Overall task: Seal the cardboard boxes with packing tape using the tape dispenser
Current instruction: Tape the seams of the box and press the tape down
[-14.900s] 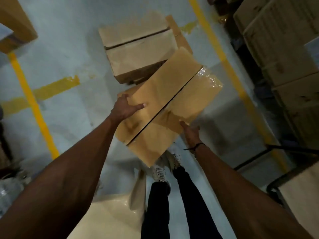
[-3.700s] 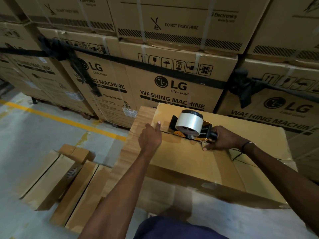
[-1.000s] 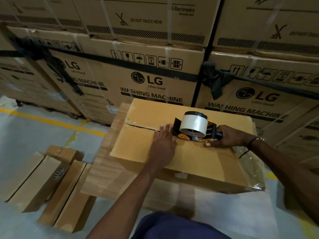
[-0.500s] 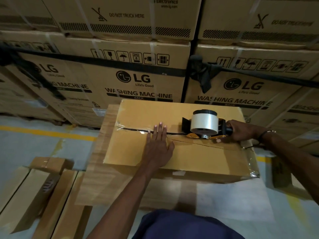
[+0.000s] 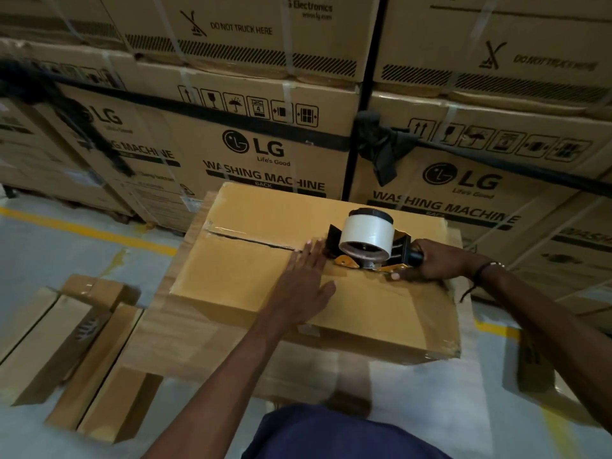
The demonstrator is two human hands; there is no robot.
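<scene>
A flat cardboard box [image 5: 251, 270] lies on a larger carton in front of me, its centre seam [image 5: 245, 239] running left to right. The tape dispenser [image 5: 366, 241], black and orange with a white tape roll, sits on the seam right of centre. My right hand [image 5: 437, 260] grips its black handle. My left hand [image 5: 306, 283] lies flat, fingers spread, on the near flap just left of the dispenser. Clear tape wraps the box's left end and right edge.
The big carton [image 5: 155, 332] under the box has a white sheet on its near right. Several long narrow boxes [image 5: 66, 342] lie on the grey floor at left. Stacked washing machine cartons [image 5: 265, 134] with black straps form a wall right behind.
The dispenser and my right hand have shifted a little along the seam. My left hand stays flat on the near flap beside it. The view has drifted slightly.
</scene>
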